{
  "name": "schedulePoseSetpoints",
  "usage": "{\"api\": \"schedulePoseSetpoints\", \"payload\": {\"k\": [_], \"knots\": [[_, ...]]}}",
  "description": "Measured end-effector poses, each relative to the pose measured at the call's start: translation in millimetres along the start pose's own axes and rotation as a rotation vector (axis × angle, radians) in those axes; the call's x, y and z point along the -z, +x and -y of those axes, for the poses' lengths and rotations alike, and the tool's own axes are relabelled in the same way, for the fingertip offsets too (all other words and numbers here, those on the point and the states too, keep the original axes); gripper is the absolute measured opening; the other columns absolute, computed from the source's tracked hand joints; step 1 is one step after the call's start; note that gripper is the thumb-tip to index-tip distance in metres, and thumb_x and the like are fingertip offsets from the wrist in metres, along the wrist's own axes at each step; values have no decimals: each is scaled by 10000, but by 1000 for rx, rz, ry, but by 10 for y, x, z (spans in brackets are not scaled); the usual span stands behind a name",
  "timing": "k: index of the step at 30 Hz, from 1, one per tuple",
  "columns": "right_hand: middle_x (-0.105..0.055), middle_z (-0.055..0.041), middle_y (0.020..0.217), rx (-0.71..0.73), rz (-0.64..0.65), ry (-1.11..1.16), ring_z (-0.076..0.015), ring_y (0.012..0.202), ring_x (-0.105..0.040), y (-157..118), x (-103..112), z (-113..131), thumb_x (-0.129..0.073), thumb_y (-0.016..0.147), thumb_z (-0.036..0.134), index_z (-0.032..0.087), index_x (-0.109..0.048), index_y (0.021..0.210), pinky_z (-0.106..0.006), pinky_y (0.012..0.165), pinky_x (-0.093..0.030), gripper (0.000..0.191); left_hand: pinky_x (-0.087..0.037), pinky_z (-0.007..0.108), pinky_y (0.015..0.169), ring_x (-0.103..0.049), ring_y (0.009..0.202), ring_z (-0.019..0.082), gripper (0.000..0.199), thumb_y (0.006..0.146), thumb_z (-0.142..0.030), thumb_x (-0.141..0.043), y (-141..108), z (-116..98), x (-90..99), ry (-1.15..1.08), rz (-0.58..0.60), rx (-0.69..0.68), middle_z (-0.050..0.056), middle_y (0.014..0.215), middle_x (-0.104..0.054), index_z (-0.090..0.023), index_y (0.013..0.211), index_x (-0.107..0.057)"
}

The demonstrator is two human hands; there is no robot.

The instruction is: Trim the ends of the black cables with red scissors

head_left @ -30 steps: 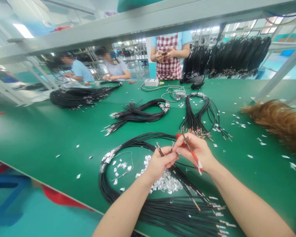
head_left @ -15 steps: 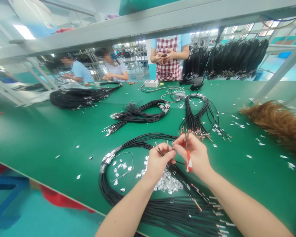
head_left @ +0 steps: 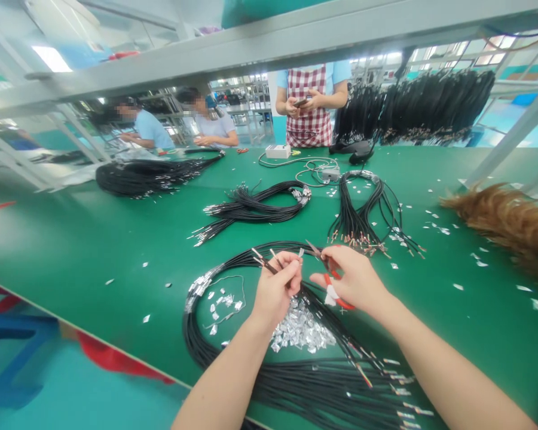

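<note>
My left hand (head_left: 278, 283) is closed round a few black cables (head_left: 265, 263), their stripped ends pointing up and to the left. A small silvery piece (head_left: 300, 253) shows at its fingertips. In my right hand (head_left: 356, 278) is a pair of scissors (head_left: 333, 286) with red handles, its blades directed up and left towards the left hand. Under both hands lies a large looped bundle of black cables (head_left: 190, 328), bound with clear wrap (head_left: 200, 285) at the left. Foil scraps (head_left: 302, 328) are heaped inside the loop.
Two more cable bundles (head_left: 269, 206) (head_left: 356, 209) lie farther back on the green table (head_left: 130, 239), another bundle (head_left: 152, 176) at far left. A brown feathery duster (head_left: 502, 221) is at right. A metal shelf beam (head_left: 251, 51) crosses above. Across the table stands a person in a checked apron (head_left: 308, 107).
My hands have moved apart. The left has shifted left with the cables; the scissors have swung from upright to tilted left, their blades now clearly visible.
</note>
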State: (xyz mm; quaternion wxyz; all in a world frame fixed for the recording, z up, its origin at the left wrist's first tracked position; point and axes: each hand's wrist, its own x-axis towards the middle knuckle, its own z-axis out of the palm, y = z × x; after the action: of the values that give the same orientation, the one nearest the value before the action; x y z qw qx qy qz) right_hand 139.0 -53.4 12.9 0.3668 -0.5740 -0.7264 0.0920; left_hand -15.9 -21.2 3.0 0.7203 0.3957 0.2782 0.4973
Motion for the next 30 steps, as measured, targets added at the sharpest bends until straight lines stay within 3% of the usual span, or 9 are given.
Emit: {"api": "schedulePoseSetpoints", "payload": {"k": [8,19,22,26,30], "knots": [[-617,-54,705,130,80,-270,-174,665,-535,-7,-7,12,-629,699,447,165,-592,821,-253,587,-390,309,-199,164,347,-339,379,41,153,684,-230,-628,-4,15,-1,5,28,2,-57,476,-426,-149,716,-502],[-565,1,601,50,108,-123,-136,574,-503,17,15,-81,-636,686,455,192,-608,788,-236,546,-369,283,-222,161,345,-363,389,42,136,701,-224,-617,5,10,7,-11,28,-65,-50,509,-445,-155,733,-505],[-554,8,599,-68,68,101,-125,541,-491,28,7,-106,-640,686,424,191,-592,783,-245,532,-389,257,-264,162,354,-408,421,51,124,729,-238,-595,-3,17,-5,-32,5,-104,-41,560,-476,-167,757,-498],[-603,-21,796,-175,-74,635,-137,697,-562,23,-26,19,-645,692,299,196,-566,833,-272,647,-456,192,-327,184,383,-435,417,57,102,738,-213,-590,-31,96,-21,91,79,-76,-43,553,-494,-165,766,-505],[-585,0,751,-214,-162,790,-120,677,-555,10,-44,204,-627,700,215,194,-558,789,-273,659,-462,115,-356,202,398,-447,405,64,113,718,-212,-614,-49,180,-24,162,123,-69,-48,535,-500,-162,757,-521]]}}
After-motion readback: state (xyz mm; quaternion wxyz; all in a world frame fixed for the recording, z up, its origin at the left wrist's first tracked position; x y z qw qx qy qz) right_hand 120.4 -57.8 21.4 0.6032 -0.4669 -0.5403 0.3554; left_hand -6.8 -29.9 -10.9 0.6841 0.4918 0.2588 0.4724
